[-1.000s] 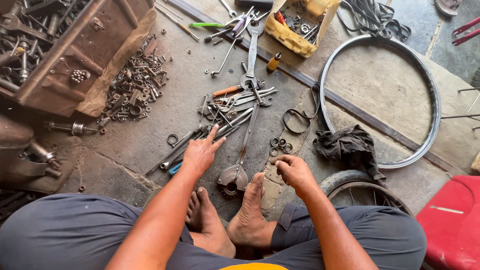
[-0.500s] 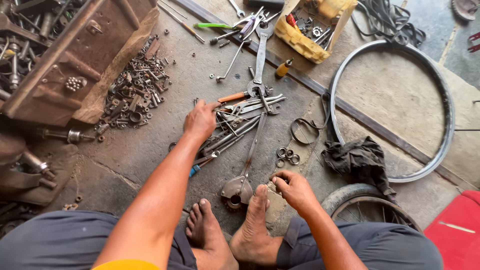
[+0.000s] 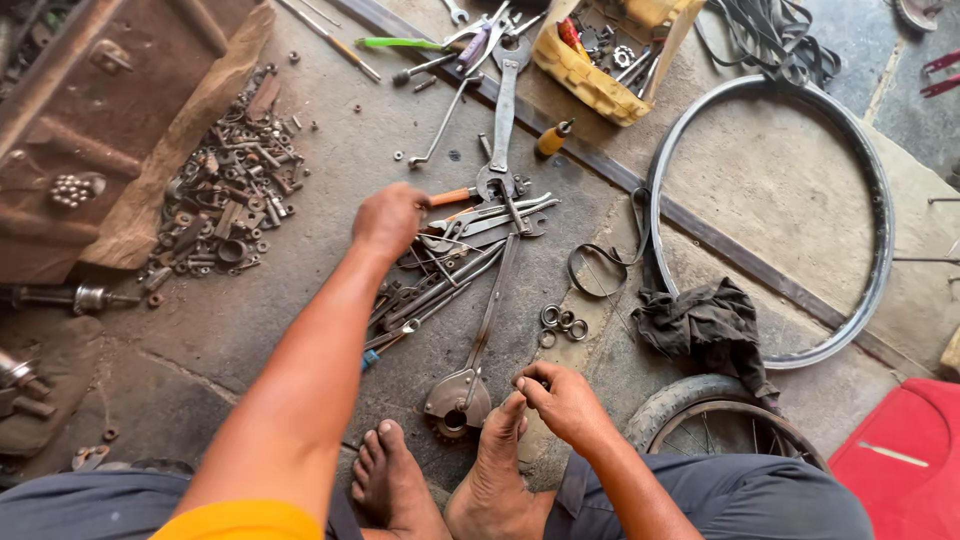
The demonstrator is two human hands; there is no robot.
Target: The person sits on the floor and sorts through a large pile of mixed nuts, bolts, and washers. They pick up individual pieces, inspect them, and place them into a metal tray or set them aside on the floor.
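Head view: left hand [image 3: 388, 220] reaches into the wrench pile [image 3: 470, 250], fingers curled, grip unclear. Right hand [image 3: 565, 400], just below that pile, pinches something tiny, steadied against a foot [image 3: 495, 470].

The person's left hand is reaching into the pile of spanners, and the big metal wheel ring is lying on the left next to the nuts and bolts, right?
Not quite. The left hand is in the pile of spanners, but the metal wheel ring lies on the right, beside the dark rag. The nuts and bolts are on the left. The head view shows it.
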